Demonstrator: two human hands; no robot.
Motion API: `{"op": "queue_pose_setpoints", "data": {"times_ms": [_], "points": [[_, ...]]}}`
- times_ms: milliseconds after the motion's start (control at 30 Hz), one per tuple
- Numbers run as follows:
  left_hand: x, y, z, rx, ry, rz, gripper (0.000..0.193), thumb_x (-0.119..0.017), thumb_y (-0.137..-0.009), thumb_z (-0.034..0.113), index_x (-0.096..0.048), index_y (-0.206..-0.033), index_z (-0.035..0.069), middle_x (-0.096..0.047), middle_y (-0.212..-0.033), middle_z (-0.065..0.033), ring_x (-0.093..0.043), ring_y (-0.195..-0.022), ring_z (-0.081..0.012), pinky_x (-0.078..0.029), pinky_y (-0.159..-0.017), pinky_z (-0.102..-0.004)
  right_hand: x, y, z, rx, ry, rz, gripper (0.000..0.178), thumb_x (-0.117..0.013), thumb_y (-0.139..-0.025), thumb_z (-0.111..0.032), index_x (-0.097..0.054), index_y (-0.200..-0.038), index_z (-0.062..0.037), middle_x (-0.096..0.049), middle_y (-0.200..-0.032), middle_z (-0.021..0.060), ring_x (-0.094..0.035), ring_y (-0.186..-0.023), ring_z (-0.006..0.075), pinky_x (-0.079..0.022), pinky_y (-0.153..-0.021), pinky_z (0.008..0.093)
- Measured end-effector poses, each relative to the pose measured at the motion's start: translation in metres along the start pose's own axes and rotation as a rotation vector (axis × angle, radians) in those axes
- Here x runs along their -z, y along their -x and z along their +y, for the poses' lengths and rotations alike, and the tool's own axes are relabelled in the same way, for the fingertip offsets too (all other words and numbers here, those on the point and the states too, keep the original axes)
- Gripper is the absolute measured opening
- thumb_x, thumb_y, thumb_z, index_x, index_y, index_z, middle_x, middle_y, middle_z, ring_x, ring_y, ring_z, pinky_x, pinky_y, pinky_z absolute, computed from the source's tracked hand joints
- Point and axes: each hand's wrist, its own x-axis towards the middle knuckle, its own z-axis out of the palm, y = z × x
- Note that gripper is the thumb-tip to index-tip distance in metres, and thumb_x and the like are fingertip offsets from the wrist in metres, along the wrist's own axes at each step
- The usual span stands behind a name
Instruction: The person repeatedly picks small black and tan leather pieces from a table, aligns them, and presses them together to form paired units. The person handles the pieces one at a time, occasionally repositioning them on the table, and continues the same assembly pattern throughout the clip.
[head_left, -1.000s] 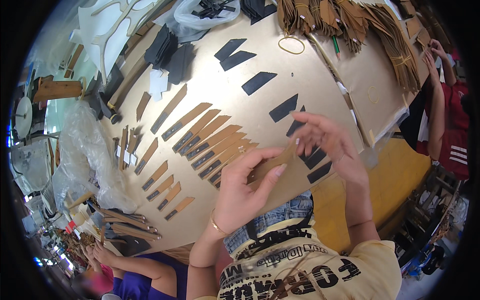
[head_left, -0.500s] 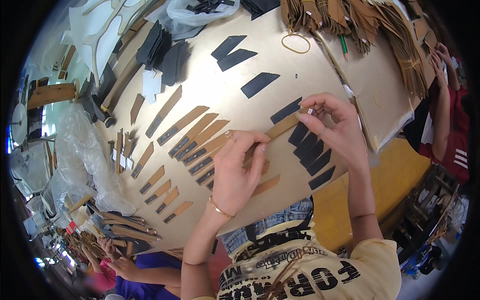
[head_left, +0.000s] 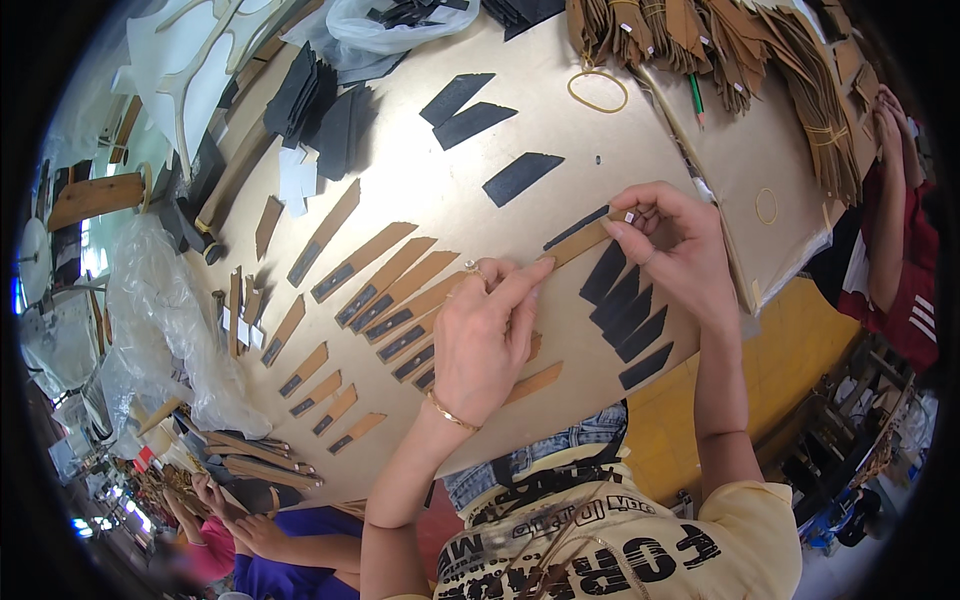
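A narrow brown leather strip [head_left: 580, 243] stretches between my two hands. My right hand [head_left: 668, 235] pinches its right end, where a small white label sits. My left hand [head_left: 485, 335] is closed with its fingertips at the strip's left end. Along the strip's far edge shows a thin band of a black strip [head_left: 577, 226], mostly covered. More black strips [head_left: 628, 308] lie fanned out below my right hand. To the left of my left hand, rows of brown strips [head_left: 385, 280] lie on the table [head_left: 400, 440], most with a dark patch at the lower end.
Loose black pieces [head_left: 522, 178] and a rubber band [head_left: 597, 91] lie farther back. Bundled brown strips [head_left: 690, 40] and a green pencil [head_left: 697, 100] are at the back right. Crumpled clear plastic [head_left: 170, 320] covers the left edge. Other people's hands [head_left: 255, 530] show at lower left.
The brown strip has come down over the black strip, hiding more of it. My left hand has shifted slightly right, and my right hand still grips the labelled end.
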Motion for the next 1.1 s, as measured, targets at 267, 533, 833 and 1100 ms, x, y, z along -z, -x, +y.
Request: {"op": "queue_pose_setpoints", "data": {"times_ms": [267,533,833,1100], "points": [[-0.0006,-0.0005,-0.0010,-0.002,-0.037,-0.010,0.027,-0.062,-0.091,-0.003,-0.073,-0.113,0.008,-0.062,-0.088,-0.0093,-0.061,-0.071,-0.0176,-0.049,-0.063,-0.0279,-0.0020,-0.0019,0.0033,0.060,0.054,0.030,0.019,-0.075,-0.084,-0.007,-0.070,-0.102,-0.0023,-0.061,-0.073,-0.0010,-0.053,-0.065,0.0046,-0.044,-0.061,0.0202],[-0.0024,0.0011,-0.0022,-0.026,-0.106,0.005,0.030,-0.063,-0.089,-0.003,-0.073,-0.114,0.011,-0.062,-0.090,-0.0102,-0.061,-0.070,-0.0205,-0.049,-0.062,-0.0302,-0.0024,-0.0002,0.0018,-0.011,0.015,0.002,0.019,-0.074,-0.086,-0.003,-0.067,-0.104,-0.0008,-0.058,-0.082,-0.0051,-0.050,-0.074,0.0031,-0.041,-0.066,0.0182],[-0.0034,0.0032,-0.0041,-0.009,-0.084,-0.008,0.035,-0.064,-0.084,-0.002,-0.070,-0.116,0.011,-0.061,-0.094,-0.0095,-0.059,-0.074,-0.0257,-0.048,-0.066,-0.0360,-0.0035,-0.0009,0.0019,-0.003,0.025,0.009,0.021,-0.075,-0.086,-0.004,-0.066,-0.105,-0.0009,-0.056,-0.082,-0.0054,-0.049,-0.075,0.0031,-0.041,-0.066,0.0183],[-0.0040,0.0035,-0.0041,-0.017,-0.100,-0.013,0.038,-0.064,-0.082,-0.003,-0.070,-0.117,0.011,-0.061,-0.094,-0.0097,-0.059,-0.076,-0.0268,-0.048,-0.068,-0.0373,-0.0041,-0.0014,0.0005,0.056,0.085,0.039,0.023,-0.075,-0.084,-0.006,-0.069,-0.106,-0.0032,-0.055,-0.075,-0.0024,-0.050,-0.067,0.0049,-0.042,-0.060,0.0194]]}}
